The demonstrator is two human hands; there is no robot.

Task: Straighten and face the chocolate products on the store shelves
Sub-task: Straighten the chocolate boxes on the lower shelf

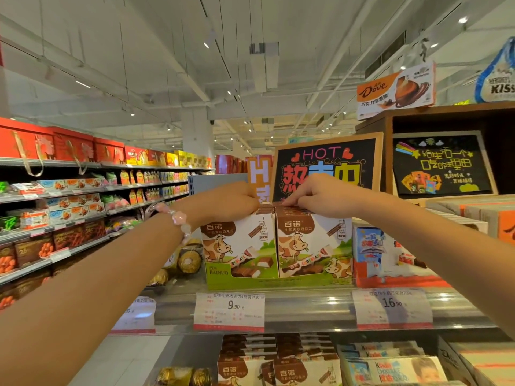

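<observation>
Two rows of white-and-brown Bainuo chocolate boxes with a cow picture stand upright in a green display tray [276, 283] on the top shelf. My left hand [231, 200] rests curled on the top edges of the left row [238, 243]. My right hand [317, 195] lies with curled fingers on the tops of the right row [309, 243]. Both rows face forward. A pink bead bracelet [178, 218] sits on my left wrist.
Blue and orange Kinder boxes [390, 254] stand right of the tray, gold foil chocolates [189, 260] left of it. A "HOT" chalkboard sign [326, 165] stands behind. Price tags [230, 312] line the shelf rail. More chocolate boxes [278, 360] fill the shelf below. An aisle of shelves runs along the left.
</observation>
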